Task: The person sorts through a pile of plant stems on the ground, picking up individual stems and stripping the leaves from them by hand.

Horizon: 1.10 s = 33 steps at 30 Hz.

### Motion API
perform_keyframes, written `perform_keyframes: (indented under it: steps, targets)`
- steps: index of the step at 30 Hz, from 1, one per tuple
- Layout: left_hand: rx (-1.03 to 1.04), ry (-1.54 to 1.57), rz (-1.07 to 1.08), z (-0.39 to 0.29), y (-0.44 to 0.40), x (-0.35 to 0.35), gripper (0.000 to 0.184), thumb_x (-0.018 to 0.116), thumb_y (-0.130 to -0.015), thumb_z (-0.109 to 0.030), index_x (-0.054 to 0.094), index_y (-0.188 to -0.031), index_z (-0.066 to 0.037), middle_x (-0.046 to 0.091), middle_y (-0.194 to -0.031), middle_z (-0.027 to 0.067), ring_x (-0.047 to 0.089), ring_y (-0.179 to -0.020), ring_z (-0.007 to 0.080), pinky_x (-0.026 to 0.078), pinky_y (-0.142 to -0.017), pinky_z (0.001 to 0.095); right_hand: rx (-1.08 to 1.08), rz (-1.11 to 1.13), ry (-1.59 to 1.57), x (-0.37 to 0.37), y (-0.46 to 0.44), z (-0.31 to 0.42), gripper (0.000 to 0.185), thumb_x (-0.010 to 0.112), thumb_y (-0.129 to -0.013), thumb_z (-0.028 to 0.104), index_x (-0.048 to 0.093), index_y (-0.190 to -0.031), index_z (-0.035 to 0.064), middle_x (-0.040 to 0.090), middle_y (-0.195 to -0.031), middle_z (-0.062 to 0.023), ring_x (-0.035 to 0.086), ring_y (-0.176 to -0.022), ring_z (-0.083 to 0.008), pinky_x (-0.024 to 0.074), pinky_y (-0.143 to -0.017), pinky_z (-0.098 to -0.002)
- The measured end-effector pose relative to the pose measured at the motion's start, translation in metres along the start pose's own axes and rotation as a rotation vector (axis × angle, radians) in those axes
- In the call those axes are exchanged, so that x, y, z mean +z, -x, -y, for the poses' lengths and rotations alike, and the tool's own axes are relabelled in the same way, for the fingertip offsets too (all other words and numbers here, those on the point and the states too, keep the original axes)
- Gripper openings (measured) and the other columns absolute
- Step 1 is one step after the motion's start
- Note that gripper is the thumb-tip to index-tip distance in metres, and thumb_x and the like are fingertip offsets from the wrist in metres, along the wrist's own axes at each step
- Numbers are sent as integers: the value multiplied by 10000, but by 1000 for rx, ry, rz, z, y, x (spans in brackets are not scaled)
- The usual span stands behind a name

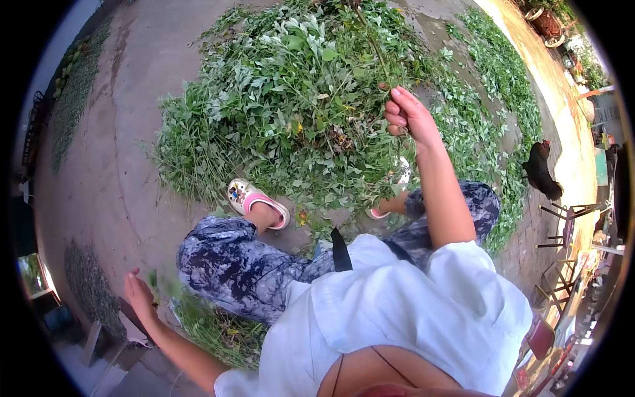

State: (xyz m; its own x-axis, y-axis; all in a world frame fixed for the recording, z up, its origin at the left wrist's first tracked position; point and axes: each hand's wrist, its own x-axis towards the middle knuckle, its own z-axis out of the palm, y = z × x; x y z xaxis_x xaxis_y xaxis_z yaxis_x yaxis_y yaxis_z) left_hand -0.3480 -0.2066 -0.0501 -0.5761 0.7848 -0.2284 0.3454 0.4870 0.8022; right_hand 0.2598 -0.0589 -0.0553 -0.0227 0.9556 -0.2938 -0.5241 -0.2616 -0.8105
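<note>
A large heap of cut leafy green stems (284, 99) lies on the ground in front of my feet. My right hand (411, 116) is raised over the heap's right side, its fingers closed in a pinch on a plant stem (376, 49) that runs up and away from me. Low on the left, my left hand (138, 296) is held out to the side with its fingers stretched. Blurred green leaves (169, 286) show just beside it, apart from the fingers as far as I can tell. Below them, a smaller pile of greens (221, 331) lies by my left thigh.
My feet, in white and pink clogs (258, 205), stand at the near edge of the heap. More greens (503, 79) are spread along the right. A dark hen (541, 171) stands there, near several stools (567, 221). Another strip of greens (83, 92) lies far left.
</note>
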Motion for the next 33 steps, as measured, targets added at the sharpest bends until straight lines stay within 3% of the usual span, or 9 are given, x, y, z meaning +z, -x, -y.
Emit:
perform_keyframes:
  steps: [1,3,6,9,15,18,20,27,33]
  targets:
    - [-153,-315,163,49,-4,-34,331,387,-906,-307,504,-1042,-29,482,-629,9,470,-529,89,367,-464,224,-8,-10,-72,-4,-3,0,108,472,-884,175,507,-962,109,409,-625,47,315,-458,-29,252,-397,-171]
    - [205,-1421,160,166,-2,-76,380,424,-881,-303,481,-1129,-21,572,-991,158,566,-903,251,441,-747,375,-24,-23,-148,-11,-10,3,114,473,-884,179,504,-970,109,411,-626,44,316,-459,-31,247,-391,-168]
    - [-168,-1317,73,5,48,17,442,473,-848,-300,451,-1183,-13,422,-1247,204,401,-1160,330,318,-931,450,-51,30,-263,-20,-22,5,186,454,-897,193,487,-1053,99,382,-619,39,295,-454,-32,225,-373,-164]
    - [544,-836,119,-71,57,97,348,477,-849,-196,471,-1155,-29,481,-1181,167,437,-1092,329,305,-936,398,-14,-22,-496,-39,-36,9,138,478,-885,195,433,-808,88,406,-631,13,325,-455,-51,235,-365,-185]
    - [977,-434,811,-139,99,259,580,549,-807,-296,343,-1273,-20,280,-1344,181,327,-1199,350,251,-995,404,16,-12,-755,-67,-44,20,215,436,-902,191,384,-746,53,403,-639,-20,338,-466,-95,256,-367,-205]
    - [966,-222,841,-154,118,316,626,576,-795,-290,308,-1294,-26,213,-1372,190,354,-1181,354,314,-955,397,27,-27,-721,-61,-39,18,189,440,-899,179,382,-773,49,412,-644,-25,342,-466,-92,258,-367,-209]
    - [603,197,969,-170,136,340,541,563,-814,-221,349,-1291,-84,379,-1281,155,432,-1129,247,350,-914,333,49,7,-714,-55,-38,11,181,447,-895,173,386,-774,54,417,-641,-25,341,-463,-87,256,-366,-211]
    - [727,143,898,-166,135,357,199,552,-819,-167,547,-791,30,510,-757,75,486,-711,167,390,-668,266,55,-51,-762,-64,-39,-8,147,439,-895,159,386,-795,65,416,-639,-24,352,-482,-99,267,-380,-222]
    - [247,58,951,-129,103,321,197,464,-889,-220,491,-886,-24,510,-769,25,486,-725,111,373,-625,224,34,-190,-818,-115,-30,-2,167,453,-886,158,382,-776,55,433,-632,-39,384,-498,-124,292,-376,-214]
